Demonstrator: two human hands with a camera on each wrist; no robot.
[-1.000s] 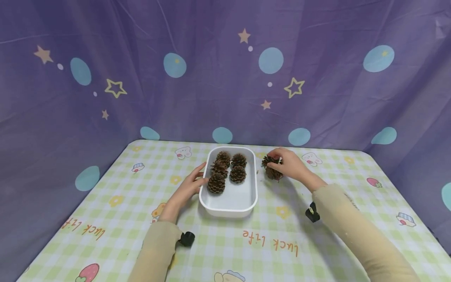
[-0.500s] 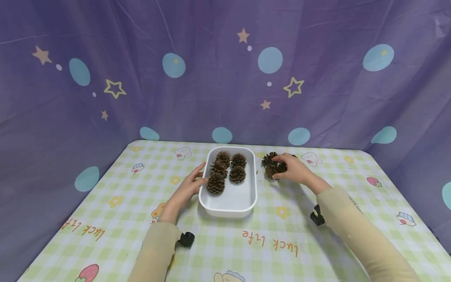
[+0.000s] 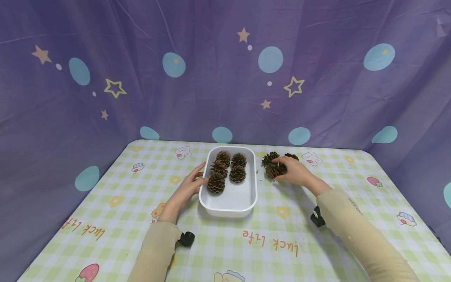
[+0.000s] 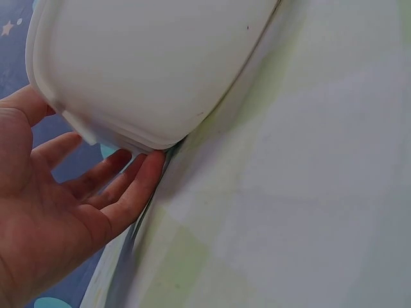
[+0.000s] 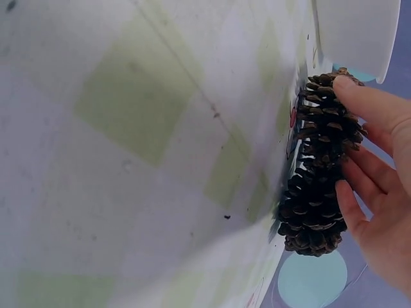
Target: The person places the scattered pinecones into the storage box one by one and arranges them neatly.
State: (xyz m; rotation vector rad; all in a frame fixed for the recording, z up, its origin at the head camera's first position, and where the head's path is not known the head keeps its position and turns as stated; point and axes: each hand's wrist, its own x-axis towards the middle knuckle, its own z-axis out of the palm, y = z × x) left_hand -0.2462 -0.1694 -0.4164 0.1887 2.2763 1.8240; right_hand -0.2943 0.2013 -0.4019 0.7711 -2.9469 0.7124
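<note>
A white rectangular container (image 3: 229,201) holds several brown pine cones (image 3: 216,183) toward its far and left parts. My left hand (image 3: 190,184) rests against the container's left side; in the left wrist view its fingertips (image 4: 154,163) touch the wall, fingers fairly straight. To the right of the container, my right hand (image 3: 294,171) has thumb and fingers round a pine cone (image 5: 327,122) on the table. Another pine cone (image 5: 311,218) lies against the backs of those fingers. Further pine cones (image 3: 270,158) sit behind the hand, one of them (image 3: 291,156) partly covered.
A checked cloth (image 3: 218,243) with printed pictures covers the table. Purple curtain fabric (image 3: 211,102) hangs behind and at the sides. Small dark crumbs (image 5: 227,217) lie on the cloth near the pine cones. Each wrist wears a black camera (image 3: 186,239).
My right hand has shifted slightly right and toward me, from the back pine cone to a nearer one, uncovering others. The left hand and container have stayed put.
</note>
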